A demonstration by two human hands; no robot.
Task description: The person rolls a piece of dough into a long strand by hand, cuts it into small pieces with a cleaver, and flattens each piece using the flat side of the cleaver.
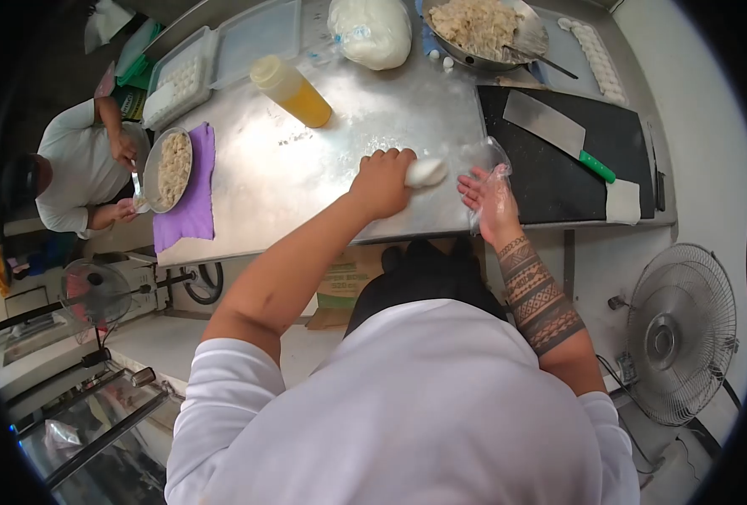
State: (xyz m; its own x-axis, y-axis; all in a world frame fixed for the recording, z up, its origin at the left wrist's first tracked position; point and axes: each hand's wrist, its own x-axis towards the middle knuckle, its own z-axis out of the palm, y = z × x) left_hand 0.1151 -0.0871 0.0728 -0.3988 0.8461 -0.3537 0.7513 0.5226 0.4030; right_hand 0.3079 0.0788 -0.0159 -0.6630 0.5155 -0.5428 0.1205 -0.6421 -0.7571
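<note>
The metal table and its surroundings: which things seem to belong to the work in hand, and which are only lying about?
Probably in the work:
white dough-like piece, in the left hand
clear plastic, at the right hand
bottle of yellow liquid
green-handled knife

Probably just lying about:
cardboard box under the table
fan at the right

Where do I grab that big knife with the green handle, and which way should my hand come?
By the green handle, I'd say, coming from the near right, the side the right hand could reach from. The knife lies flat on the black board, handle end nearer the person, wide blade pointing away to the left.
</note>
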